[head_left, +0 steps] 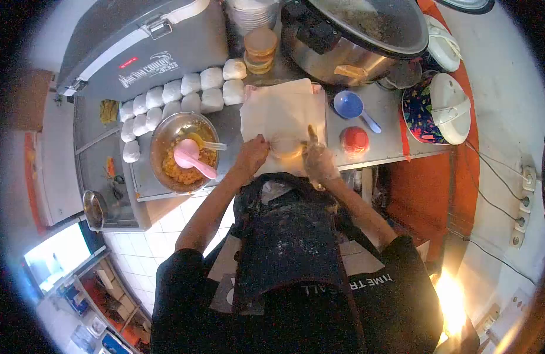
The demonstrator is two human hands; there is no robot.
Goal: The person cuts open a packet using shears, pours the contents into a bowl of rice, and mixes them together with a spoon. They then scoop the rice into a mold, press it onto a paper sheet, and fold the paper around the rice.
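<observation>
Flour-dusted black apron (290,248) fills the near view, and beyond it both hands meet over a pale cloth (282,112) on the worktop (390,133). Left hand (253,154) rests its fingers on the rim of a small flat dough disc (286,147); right hand (319,160) closes its grip on a thin stick-like tool (312,133) at the disc's other side. A steel bowl (184,152) of orange filling with a pink scoop (193,158) sits just left, beside 2 rows of white dough balls (178,97). Pressing unevenly could tear the thin disc, I judge, and the loose cloth could slide toward the worktop's edge.
</observation>
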